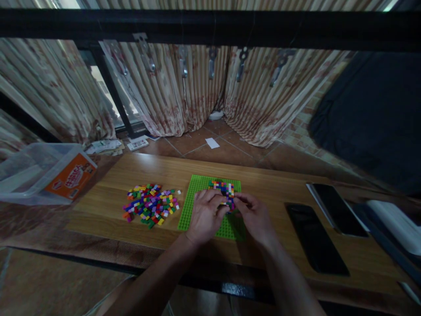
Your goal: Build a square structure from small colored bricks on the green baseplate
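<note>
On the green studded baseplate (188, 210) stands a low block of small multicoloured toy bricks (226, 188), with white, orange, red, blue and purple among them. My left hand (206, 215) reaches over the plate, its thumb and fingers curled against the left and near side of the block. From the right, my right hand (255, 217) pinches at the block's right side with thumb and forefinger. The fingers partly hide the near end of the block. Any single brick between the fingertips is too small to make out.
Left of the plate lies a pile of loose coloured bricks (151, 204). A clear plastic tub (36, 173) with an orange label stands at the far left. Dark phone-like slabs (315, 239) lie on the wooden table (272, 180) at right. Curtains (200, 96) hang beyond.
</note>
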`<state>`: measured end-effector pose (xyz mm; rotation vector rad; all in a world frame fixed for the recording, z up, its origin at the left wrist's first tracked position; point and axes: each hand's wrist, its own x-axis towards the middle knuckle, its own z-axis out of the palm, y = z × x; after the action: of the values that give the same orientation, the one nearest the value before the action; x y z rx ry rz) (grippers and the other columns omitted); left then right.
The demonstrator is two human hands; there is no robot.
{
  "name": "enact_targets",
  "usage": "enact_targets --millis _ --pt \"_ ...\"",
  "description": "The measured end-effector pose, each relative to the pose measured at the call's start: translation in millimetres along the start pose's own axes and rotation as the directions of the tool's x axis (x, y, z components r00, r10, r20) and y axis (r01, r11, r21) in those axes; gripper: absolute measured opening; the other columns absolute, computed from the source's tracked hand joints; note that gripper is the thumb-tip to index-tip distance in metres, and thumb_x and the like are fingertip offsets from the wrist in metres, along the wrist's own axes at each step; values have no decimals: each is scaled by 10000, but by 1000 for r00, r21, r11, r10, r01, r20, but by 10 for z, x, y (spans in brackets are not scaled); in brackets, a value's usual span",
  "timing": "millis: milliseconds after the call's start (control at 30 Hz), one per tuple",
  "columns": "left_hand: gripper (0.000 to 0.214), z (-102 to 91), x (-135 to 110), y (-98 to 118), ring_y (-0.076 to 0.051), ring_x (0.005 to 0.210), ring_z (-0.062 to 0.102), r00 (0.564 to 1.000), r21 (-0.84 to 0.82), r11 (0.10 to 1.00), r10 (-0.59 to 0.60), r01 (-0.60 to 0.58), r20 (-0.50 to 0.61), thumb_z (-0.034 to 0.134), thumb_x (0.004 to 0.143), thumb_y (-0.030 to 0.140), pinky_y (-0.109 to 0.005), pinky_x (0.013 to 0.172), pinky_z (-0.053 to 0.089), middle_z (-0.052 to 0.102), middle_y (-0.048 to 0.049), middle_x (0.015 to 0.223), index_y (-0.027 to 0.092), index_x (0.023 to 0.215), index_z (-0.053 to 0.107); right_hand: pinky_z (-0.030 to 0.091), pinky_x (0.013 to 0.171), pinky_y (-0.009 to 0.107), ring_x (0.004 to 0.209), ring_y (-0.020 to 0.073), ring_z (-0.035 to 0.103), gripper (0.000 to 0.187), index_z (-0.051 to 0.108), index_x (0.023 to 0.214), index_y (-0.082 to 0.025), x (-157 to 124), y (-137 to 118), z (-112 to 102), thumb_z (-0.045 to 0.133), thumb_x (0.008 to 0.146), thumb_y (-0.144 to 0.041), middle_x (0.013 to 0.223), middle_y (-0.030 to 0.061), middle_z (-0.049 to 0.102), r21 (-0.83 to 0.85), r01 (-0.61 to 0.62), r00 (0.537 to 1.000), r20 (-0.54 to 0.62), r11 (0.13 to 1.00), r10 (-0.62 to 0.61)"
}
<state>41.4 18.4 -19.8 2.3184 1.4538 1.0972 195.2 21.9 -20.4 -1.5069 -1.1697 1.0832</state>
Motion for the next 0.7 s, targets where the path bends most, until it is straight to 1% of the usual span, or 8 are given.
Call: enact_targets --millis 133,233,433,567,700 --pt "103 2 4 -9 -229 965 570 1000 30 999 23 -23 16 601 877 255 -400 850 442 670 -55 1019 199 945 655 530 691 345 828 234 686 411 662 995 -164 -18 -43 21 689 677 -423 976 99 736 61 -42 999 27 997 41" --pt "97 2 3 -16 -229 959 568 998 40 998 52 -52 20 585 884 237 -397 842 459 668 -60 1016 187 942 645 535 712 348 827 232 693 407 653 999 -171 -28 -60 47 701 664 -396 980 93 738 77 -45 998 42 996 41" --pt "107 19 1 -47 -229 963 573 996 46 995 87 -88 33 595 869 193 -403 866 470 665 -56 1021 192 968 635 535 751 379 806 236 691 398 652 1018 -167 -22 -44 73 689 663 -345 981 91 737 20 -17 999 36 1000 17" --pt "117 2 14 -60 -231 975 575 992 49 992 110 -113 61 589 875 208 -404 858 473 662 -56 1038 196 983 631 534 761 375 812 234 694 407 647 1043 -163 -4 -13 65 680 671 -325 967 86 741 -22 -19 999 34 1000 20" --pt "120 -34 30 -65 -232 966 566 989 63 990 119 -125 86 586 881 228 -406 852 470 659 -57 1045 189 987 627 549 721 369 819 241 698 439 635 1054 -156 16 8 61 682 664 -352 965 91 740 -12 -47 998 39 999 48"
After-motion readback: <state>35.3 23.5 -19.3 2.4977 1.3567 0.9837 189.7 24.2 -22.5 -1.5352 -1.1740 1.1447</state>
